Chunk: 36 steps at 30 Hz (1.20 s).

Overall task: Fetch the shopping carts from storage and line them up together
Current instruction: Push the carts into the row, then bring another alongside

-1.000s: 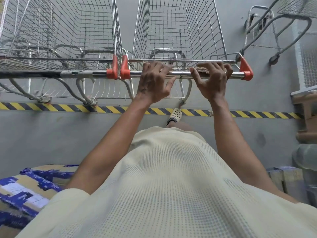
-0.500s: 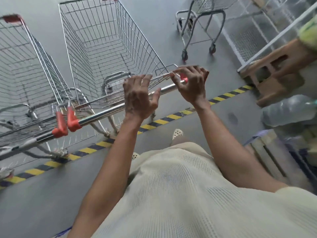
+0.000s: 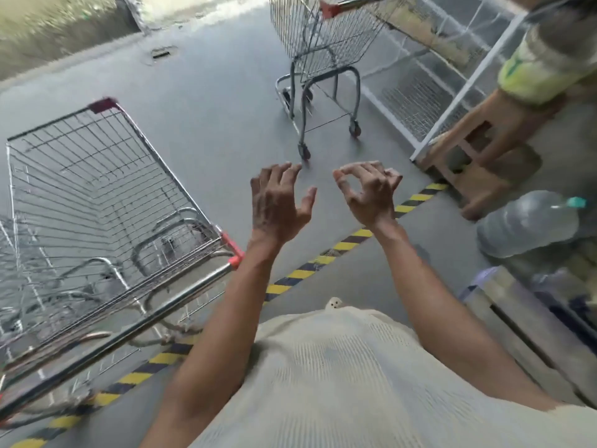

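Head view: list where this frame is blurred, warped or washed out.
Head view: motion blur smears the edges, worst on the water bottle and the left wires of the near cart; the left hand and right hand are fairly sharp; light is flat, no hard shadows, pale glare on the floor at top.
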Each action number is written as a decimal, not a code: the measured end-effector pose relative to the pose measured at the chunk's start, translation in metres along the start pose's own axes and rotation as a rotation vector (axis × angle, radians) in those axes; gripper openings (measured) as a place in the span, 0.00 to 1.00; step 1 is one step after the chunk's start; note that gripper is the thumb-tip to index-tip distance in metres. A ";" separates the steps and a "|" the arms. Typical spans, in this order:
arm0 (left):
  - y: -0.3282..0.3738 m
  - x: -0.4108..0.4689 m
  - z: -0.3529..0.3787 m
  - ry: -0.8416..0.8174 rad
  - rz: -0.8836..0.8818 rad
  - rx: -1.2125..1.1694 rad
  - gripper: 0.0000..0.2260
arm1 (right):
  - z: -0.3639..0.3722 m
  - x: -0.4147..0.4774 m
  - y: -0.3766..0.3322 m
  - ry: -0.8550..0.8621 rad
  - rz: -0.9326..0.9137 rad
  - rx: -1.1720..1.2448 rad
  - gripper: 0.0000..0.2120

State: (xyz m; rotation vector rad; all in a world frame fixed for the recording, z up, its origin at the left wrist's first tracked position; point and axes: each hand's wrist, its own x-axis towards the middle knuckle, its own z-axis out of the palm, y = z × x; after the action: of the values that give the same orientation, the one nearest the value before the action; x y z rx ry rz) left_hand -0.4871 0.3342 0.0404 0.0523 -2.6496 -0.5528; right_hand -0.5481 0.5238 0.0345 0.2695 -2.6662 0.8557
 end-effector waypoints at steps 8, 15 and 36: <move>0.046 0.091 0.075 -0.057 -0.005 0.003 0.22 | -0.014 0.082 0.086 -0.009 0.166 0.058 0.11; 0.028 0.216 0.151 -0.047 -0.044 -0.029 0.19 | 0.025 0.176 0.133 -0.081 0.181 0.056 0.07; 0.058 0.612 0.325 0.102 0.053 -0.091 0.11 | 0.130 0.592 0.254 -0.114 0.158 0.028 0.09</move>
State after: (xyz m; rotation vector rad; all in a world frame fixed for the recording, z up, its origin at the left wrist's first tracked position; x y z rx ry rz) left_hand -1.1752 0.4345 0.0419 -0.0159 -2.5161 -0.6353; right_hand -1.2005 0.6034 0.0147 0.1186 -2.8130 0.9528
